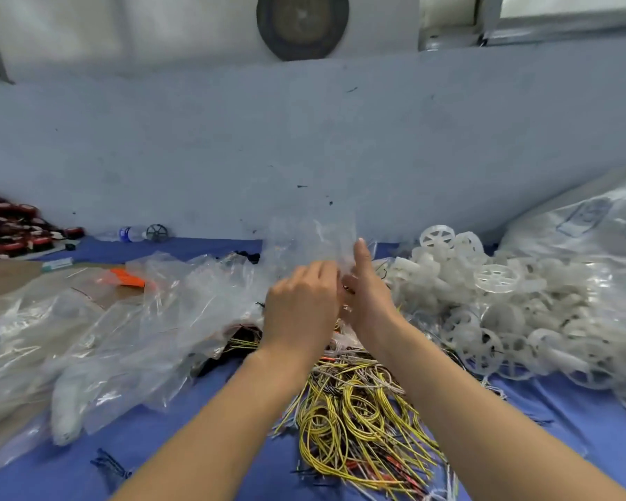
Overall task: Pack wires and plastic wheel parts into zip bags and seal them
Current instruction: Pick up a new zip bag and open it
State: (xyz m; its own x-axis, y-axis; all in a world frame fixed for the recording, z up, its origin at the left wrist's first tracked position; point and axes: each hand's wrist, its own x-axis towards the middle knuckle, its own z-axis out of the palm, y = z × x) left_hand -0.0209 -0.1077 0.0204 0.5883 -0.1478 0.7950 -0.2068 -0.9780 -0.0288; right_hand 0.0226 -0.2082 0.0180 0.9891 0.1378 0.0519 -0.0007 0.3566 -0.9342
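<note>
Clear zip bag (313, 244), thin and see-through, stands upright above the middle of the blue cloth-covered table (203, 410), held between both hands. The left hand (300, 301) has its fingers curled onto the bag's lower edge; the right hand (367, 294) pinches the same edge, one finger raised straight against the plastic. Below the wrists lies a tangled heap of yellow, grey and red wires (358, 410). To the right sits a pile of translucent white plastic spoked wheels (496, 305), backed by a large clear sack (589, 226) whose printed marking is too blurred to read. Loose empty clear bags (141, 320) spread across the left. A small water bottle with a blue label (125, 233), unreadable, lies by the wall.
</note>
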